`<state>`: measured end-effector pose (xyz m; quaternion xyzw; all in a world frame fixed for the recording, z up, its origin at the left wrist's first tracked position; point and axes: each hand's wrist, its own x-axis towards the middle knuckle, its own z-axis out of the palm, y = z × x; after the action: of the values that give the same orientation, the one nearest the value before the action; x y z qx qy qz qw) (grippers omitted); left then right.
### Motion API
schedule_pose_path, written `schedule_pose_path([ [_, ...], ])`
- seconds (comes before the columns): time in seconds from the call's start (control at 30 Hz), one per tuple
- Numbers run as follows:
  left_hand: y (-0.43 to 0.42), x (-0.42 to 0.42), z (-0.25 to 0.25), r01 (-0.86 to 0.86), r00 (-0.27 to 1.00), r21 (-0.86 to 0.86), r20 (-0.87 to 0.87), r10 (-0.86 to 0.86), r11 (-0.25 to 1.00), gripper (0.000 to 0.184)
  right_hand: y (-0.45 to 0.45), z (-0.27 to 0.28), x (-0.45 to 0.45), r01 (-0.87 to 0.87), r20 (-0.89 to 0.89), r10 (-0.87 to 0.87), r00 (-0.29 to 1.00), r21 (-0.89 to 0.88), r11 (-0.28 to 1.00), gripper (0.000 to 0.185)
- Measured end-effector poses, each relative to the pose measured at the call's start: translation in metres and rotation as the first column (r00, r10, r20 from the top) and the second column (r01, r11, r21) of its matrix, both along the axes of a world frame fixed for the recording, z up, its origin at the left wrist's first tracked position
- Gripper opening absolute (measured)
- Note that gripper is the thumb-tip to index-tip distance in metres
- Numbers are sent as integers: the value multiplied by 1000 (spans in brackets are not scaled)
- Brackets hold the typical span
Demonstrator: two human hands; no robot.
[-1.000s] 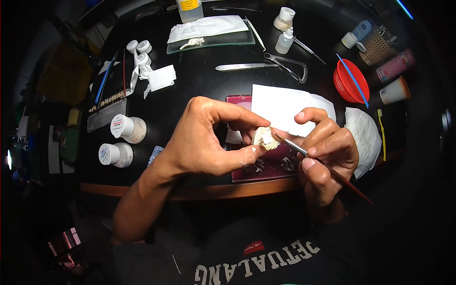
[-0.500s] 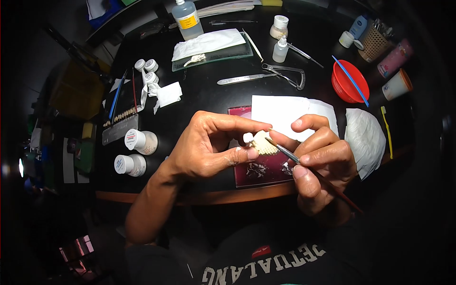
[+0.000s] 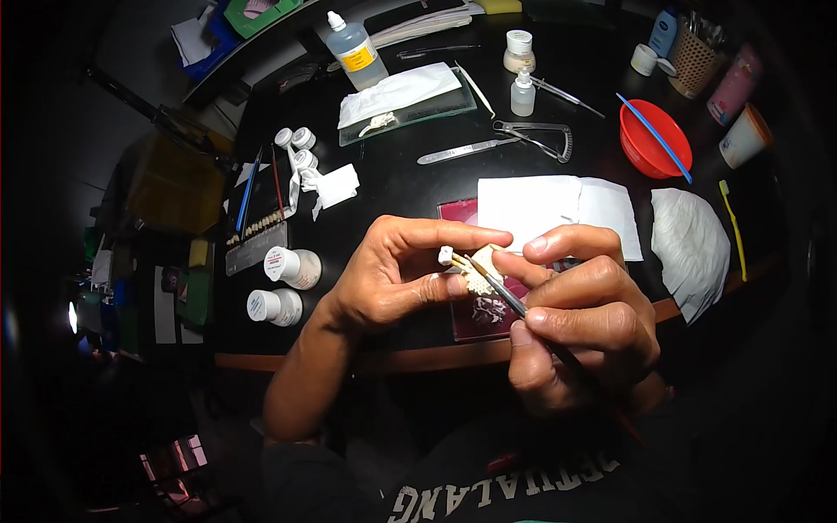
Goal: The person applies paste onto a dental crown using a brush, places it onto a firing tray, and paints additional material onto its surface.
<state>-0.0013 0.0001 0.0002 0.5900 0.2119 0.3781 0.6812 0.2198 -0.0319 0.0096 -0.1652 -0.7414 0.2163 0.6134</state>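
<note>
Between the thumb and fingers of my left hand (image 3: 384, 266) is a cream honeycomb tray (image 3: 479, 281), held tilted. A small white dental crown (image 3: 445, 255) sits on a peg at its left side. My right hand (image 3: 593, 322) grips a slim brush (image 3: 508, 298) with a metal ferrule and dark red handle, like a pen. Its tip lies over the tray, close to the crown; whether they touch I cannot tell. Below the hands lies a maroon glass slab (image 3: 466, 324) with white smears, partly hidden by the fingers and by folded white paper (image 3: 527, 202).
Two white-lidded jars (image 3: 292, 268) stand left, near a tooth shade guide (image 3: 257, 244). Behind lie a scalpel handle (image 3: 462, 152), a metal caliper (image 3: 549, 139) and a glass plate (image 3: 436, 119) under tissue. At right are a red bowl (image 3: 649, 148), crumpled tissue (image 3: 689, 248) and a yellow toothbrush (image 3: 735, 231).
The brush tip has moved left across the tray toward the crown, and the tray has turned in my left fingers. The whole scene has shifted right as my head turned.
</note>
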Motion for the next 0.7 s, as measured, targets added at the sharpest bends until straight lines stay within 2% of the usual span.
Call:
schedule_pose_path([
  [0.33, 2, 0, 0, 8, 999, 48, -51, -5, 999, 42, 0, -6, 0, 21, -92, -31, 995, -111, 994, 31],
  [0.4, 1, 2, -1, -40, 997, 64, -63, 44, 997, 42, 4, -7, 3, -1, -94, -9, 996, -104, 995, 30],
  [0.47, 4, 2, 0, -19, 996, 91, -80, 26, 996, 42, 8, -7, 5, -31, -110, 20, 994, -107, 994, 29],
  [0.53, 2, 4, 2, -30, 997, 77, -74, 36, 997, 41, 8, -7, 5, -64, -139, 46, 989, -134, 989, 26],
  [0.63, 3, 5, -1, -63, 993, 167, -90, 78, 984, 39, 5, -9, 4, -119, -220, 70, 973, -219, 969, 24],
  [0.67, 1, 3, 1, -48, 994, 63, -92, 54, 997, 39, 2, -8, 5, -115, -218, 57, 974, -264, 958, 20],
  [0.7, 1, 3, 1, -54, 994, 54, -95, 59, 997, 39, 4, -8, 7, -131, -204, 77, 976, -266, 955, 19],
])
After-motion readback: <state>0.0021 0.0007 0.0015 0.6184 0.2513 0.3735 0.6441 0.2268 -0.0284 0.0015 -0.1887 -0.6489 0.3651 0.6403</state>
